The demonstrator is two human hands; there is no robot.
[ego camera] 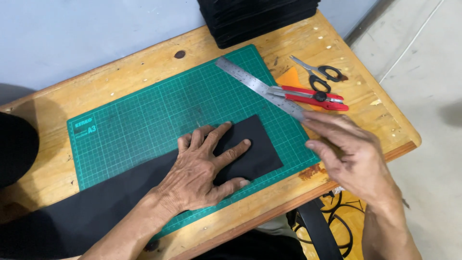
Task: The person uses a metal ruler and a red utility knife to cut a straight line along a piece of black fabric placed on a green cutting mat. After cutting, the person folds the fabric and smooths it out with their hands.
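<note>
Left hand point(202, 168) spread flat, pinning the black strip point(250, 144) to the cutting mat point(144, 115); right hand point(349, 154), fingers extended, touches the steel ruler point(257, 85) just beyond, likely positioning it

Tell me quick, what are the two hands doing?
Left hand: open, pressed flat on the black sheet.
Right hand: open, fingertips touching the end of the metal ruler, not gripping it.

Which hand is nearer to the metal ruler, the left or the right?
Right. The right hand has its fingers at the near end of the ruler; the left hand lies flat on the black sheet, apart from it.
</note>
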